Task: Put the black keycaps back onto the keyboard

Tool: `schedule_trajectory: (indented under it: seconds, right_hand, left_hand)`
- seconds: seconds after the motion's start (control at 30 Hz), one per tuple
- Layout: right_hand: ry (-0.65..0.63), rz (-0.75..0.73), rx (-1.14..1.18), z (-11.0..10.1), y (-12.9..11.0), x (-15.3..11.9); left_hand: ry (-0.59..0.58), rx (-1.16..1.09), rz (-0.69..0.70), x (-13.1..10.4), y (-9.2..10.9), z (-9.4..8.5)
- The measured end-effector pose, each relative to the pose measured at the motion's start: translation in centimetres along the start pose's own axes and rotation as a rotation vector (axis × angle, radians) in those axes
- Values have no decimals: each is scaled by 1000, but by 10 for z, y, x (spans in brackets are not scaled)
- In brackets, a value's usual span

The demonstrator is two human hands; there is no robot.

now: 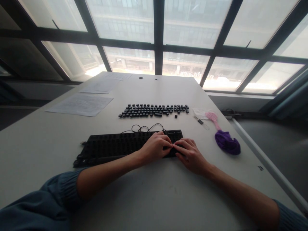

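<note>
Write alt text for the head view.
Left hand and right hand meet over the right end of a black keyboard on a white table. Loose black keycaps lie in rows beyond; purple cloth and a pink implement lie right.

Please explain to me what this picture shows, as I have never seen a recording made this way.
Gladly. There is no machine here: one person works with two bare hands, and the single picture comes from a camera worn on their head, looking forward and down.

On the white table lies a black keyboard. Beyond it are rows of loose black keycaps. Papers lie at the left; at the right are a pink long-handled item and a purple cloth.

The left hand and right hand meet at the fingertips over the keyboard's right end. Whether they pinch something small, I cannot tell.
</note>
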State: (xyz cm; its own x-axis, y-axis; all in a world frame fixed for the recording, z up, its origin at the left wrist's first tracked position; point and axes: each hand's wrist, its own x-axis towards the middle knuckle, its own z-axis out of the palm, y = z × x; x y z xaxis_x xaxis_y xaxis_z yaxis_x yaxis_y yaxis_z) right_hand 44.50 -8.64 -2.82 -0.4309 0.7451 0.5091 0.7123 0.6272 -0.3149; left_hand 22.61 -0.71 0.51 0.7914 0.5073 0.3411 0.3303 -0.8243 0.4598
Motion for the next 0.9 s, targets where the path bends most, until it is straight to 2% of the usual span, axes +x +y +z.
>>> schedule_trajectory:
  seconds: [0.2,0.57,0.77,0.83,0.9]
  right_hand:
    - [-44,-14,-116,1,-1,0]
    - [-50,-25,-150,3,-2,4]
    - [29,46,-23,4,-6,0]
    - [104,93,21,1,0,5]
    - [217,180,42,-4,16,16]
  left_hand:
    - [-55,212,24,-3,14,-3]
    - [-64,230,22,-5,17,3]
    - [-62,290,12,-5,21,4]
    - [-43,297,12,-6,22,5]
    - [-29,288,19,-6,22,6]
